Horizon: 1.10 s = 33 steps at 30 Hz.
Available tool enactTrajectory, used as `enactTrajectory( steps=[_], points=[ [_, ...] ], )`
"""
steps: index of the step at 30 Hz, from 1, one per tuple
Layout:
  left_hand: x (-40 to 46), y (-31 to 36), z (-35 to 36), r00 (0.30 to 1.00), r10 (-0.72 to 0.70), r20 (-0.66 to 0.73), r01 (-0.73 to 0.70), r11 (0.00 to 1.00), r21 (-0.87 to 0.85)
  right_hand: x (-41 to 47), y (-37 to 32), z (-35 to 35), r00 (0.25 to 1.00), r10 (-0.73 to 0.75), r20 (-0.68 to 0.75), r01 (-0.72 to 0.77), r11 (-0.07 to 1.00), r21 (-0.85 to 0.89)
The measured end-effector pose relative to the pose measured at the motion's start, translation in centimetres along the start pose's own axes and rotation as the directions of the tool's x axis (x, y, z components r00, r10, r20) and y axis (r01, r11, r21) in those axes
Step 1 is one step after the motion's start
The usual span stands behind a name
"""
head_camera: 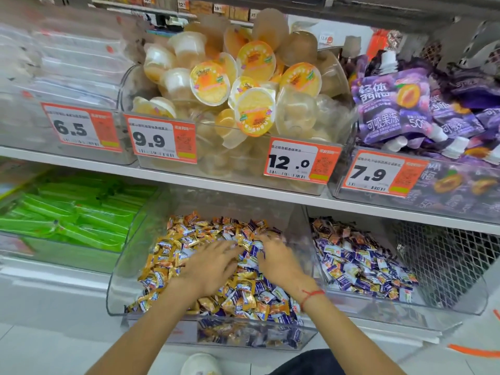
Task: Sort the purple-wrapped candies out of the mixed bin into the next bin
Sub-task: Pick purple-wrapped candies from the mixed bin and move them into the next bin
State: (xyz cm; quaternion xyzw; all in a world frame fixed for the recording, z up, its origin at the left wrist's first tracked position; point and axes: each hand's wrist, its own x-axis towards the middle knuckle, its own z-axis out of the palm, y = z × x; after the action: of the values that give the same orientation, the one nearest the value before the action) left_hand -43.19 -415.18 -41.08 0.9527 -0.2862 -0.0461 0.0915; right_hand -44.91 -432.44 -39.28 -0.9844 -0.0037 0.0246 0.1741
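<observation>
both hands are down in the mixed bin (116, 293), a clear plastic bin on the lower shelf, heaped with gold-wrapped and purple-wrapped candies (243, 293) all jumbled together. the left hand (213, 266) lies palm down on the pile with its fingers (230, 249) spread loosely toward the middle of the heap, released and grasping nothing that shows. the right hand (276, 258) rests just beside it, touching the candies, its fingers (266, 240) curled a little into the wrappers; motion blur makes it impossible to tell whether they pinch a piece. a red string (311, 295) circles the right wrist.

the next bin (460, 304), just to the right and also clear, holds a lower layer of mostly purple and white wrapped pieces (359, 269). to the left sits a bin of green packets (75, 220).

on the upper shelf (81, 163), jelly cups (243, 85) with orange lids fill the middle bin, and purple spouted pouches (392, 104) fill the one on the right. orange price tags (303, 163) hang along the bin fronts.
</observation>
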Motion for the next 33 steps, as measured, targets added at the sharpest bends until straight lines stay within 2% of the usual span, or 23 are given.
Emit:
enactTrajectory(
  steps=[2,5,8,11,13,15,18,20,21,23,25,28,30,33],
  points=[
    [0.0,-0.6,0.0,0.994,0.000,0.109,-0.007,0.998,0.057,1.9,0.7,1.8,0.971,0.138,0.197,-0.128,0.990,-0.061],
    [-1.6,-1.6,-1.1,0.998,-0.040,0.048,0.036,0.995,0.088,3.6,1.1,2.8,0.942,0.189,0.279,-0.168,0.981,-0.096],
    [-3.1,-2.3,-2.1,0.996,-0.070,-0.063,0.074,0.994,0.075,4.3,0.0,2.9,0.966,0.072,0.248,-0.064,0.997,-0.040],
    [-3.3,-2.3,-2.7,0.950,-0.127,-0.286,0.111,0.991,-0.071,3.4,-1.4,2.5,0.973,-0.136,0.187,0.119,0.988,0.097],
    [-2.6,-2.0,-2.8,0.922,-0.139,-0.360,0.092,0.985,-0.144,1.9,-2.0,2.0,0.958,-0.243,0.151,0.212,0.957,0.197],
    [-1.7,-1.8,-2.4,0.950,-0.103,-0.295,0.049,0.981,-0.187,0.3,-2.1,1.5,0.948,-0.282,0.147,0.228,0.924,0.306],
    [-1.4,-1.8,-1.3,0.995,-0.069,-0.070,0.059,0.989,-0.136,-1.7,-1.4,1.0,0.964,-0.188,0.190,0.079,0.880,0.469],
    [-1.9,-2.0,-0.4,0.999,-0.043,-0.033,0.040,0.996,-0.080,-2.7,-0.9,0.3,0.975,-0.075,0.211,-0.082,0.755,0.651],
    [-2.3,-1.9,-0.2,0.998,-0.041,-0.050,0.036,0.995,-0.097,-3.1,-0.8,-0.2,0.970,-0.015,0.244,-0.181,0.625,0.760],
    [-3.1,-1.7,-0.4,0.992,-0.062,-0.113,0.046,0.989,-0.140,-3.8,-0.4,-0.9,0.946,0.009,0.323,-0.311,0.289,0.905],
    [-3.9,-1.5,-0.9,0.982,-0.092,-0.167,0.067,0.986,-0.149,-4.3,0.1,-1.4,0.942,-0.018,0.334,-0.331,0.093,0.939],
    [-4.9,-1.5,-1.8,0.983,-0.096,-0.157,0.063,0.978,-0.199,-4.6,0.6,-1.7,0.944,-0.058,0.326,-0.328,-0.032,0.944],
    [-5.6,-1.7,-2.3,0.986,-0.093,-0.139,0.053,0.962,-0.269,-4.7,0.5,-1.9,0.943,-0.068,0.326,-0.330,-0.052,0.943],
    [-5.7,-1.0,-2.6,0.975,-0.105,-0.196,0.048,0.960,-0.274,-5.0,0.0,-2.0,0.943,-0.095,0.319,-0.329,-0.120,0.937]
  ],
)
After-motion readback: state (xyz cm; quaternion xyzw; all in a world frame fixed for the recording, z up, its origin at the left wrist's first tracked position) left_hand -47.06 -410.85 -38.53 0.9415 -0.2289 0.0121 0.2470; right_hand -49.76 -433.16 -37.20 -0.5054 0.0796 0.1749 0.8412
